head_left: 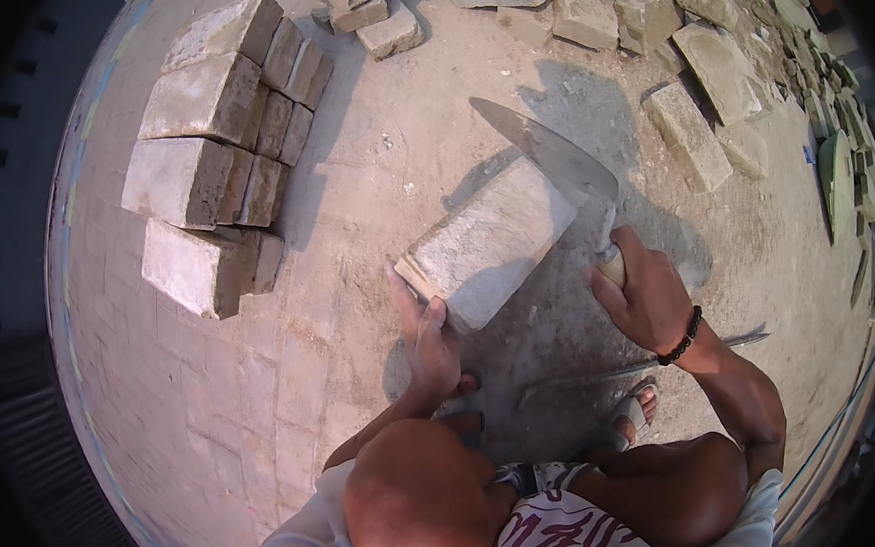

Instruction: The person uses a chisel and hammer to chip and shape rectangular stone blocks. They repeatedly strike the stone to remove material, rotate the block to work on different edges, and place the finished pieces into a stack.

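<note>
My left hand (430, 346) grips the near left end of a pale, rough paving block (490, 232), thumb on one side and fingers on the other. The block is tilted and casts a shadow on the ground. In my right hand (651, 295) is a trowel (553, 149), its handle wrapped by my fingers. Its broad, pointed metal blade reaches up and left past the block's far right end. Whether blade and block touch, I cannot tell.
To the left stands a stack of similar blocks (191, 178) in rows. Loose blocks (584, 14) lie heaped along the far side and far right. A thin dark rod (654, 366) lies on the ground near my sandalled foot (634, 412). Dusty paving (244, 386) spreads at the near left.
</note>
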`<state>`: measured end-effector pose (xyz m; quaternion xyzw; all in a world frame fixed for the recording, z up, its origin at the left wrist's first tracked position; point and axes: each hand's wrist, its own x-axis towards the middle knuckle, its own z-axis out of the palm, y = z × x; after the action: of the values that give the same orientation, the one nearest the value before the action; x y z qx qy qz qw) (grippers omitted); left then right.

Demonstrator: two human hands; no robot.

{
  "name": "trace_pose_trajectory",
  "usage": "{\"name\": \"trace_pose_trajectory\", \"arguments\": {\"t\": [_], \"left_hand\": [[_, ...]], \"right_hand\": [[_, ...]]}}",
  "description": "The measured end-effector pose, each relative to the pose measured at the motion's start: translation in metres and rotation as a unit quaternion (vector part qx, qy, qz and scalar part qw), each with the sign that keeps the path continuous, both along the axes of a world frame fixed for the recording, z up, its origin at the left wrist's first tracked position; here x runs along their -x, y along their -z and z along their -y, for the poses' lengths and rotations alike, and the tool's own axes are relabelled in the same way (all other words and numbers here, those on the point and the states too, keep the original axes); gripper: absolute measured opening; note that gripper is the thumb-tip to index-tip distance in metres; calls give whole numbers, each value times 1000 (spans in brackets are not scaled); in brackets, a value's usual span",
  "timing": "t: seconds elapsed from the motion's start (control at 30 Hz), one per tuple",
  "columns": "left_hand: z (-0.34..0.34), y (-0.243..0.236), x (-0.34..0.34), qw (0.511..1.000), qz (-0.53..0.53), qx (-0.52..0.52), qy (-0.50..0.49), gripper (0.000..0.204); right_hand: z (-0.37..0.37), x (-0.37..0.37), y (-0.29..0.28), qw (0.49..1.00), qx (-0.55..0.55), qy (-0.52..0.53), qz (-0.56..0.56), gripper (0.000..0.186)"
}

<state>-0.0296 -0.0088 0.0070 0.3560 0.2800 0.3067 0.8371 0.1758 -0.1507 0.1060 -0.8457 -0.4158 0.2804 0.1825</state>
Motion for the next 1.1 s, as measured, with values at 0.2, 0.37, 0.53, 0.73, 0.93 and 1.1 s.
{"name": "trace_pose_trajectory", "arguments": {"t": [0.2,0.37,0.53,0.73,0.93,1.1], "left_hand": [[-2,8,-4,1000,-4,-8,19,91],[-3,10,4,1000,-5,16,24,89],[-5,2,-2,999,2,29,18,87],[-2,6,2,999,-2,33,5,87],[-6,8,-2,999,3,44,8,88],[-4,11,9,1000,-4,14,10,88]], "right_hand": [[7,0,35,997,29,-62,24,39],[3,18,-5,995,-39,-89,-4,39],[6,7,30,999,-8,-49,10,38],[7,20,19,992,-15,-114,-43,41],[-5,22,2,993,-49,-106,0,37],[-25,10,-13,996,62,-59,-24,35]]}}
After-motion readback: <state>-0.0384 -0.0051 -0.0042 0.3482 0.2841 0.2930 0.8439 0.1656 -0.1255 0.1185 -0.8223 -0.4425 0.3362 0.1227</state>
